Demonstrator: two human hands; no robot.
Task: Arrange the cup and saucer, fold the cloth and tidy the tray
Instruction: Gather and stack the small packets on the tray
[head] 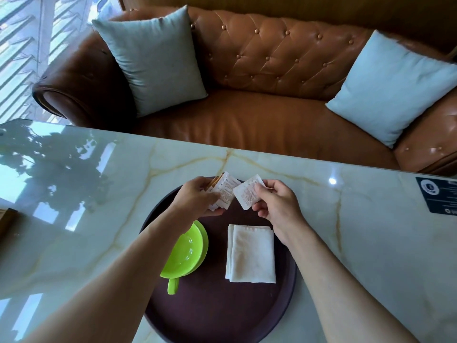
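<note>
A round dark brown tray lies on the marble table. On its left stands a lime green cup on a matching saucer, handle toward me, partly hidden by my left forearm. A folded white cloth lies flat on the tray's right half. Above the tray's far side, my left hand grips a stack of white printed sachets with some brown sticks behind them. My right hand pinches a single white sachet next to the stack.
The pale marble table carries a dark blue sticker at its right edge and a wooden object at its left edge. Beyond it stands a brown leather sofa with two light blue cushions.
</note>
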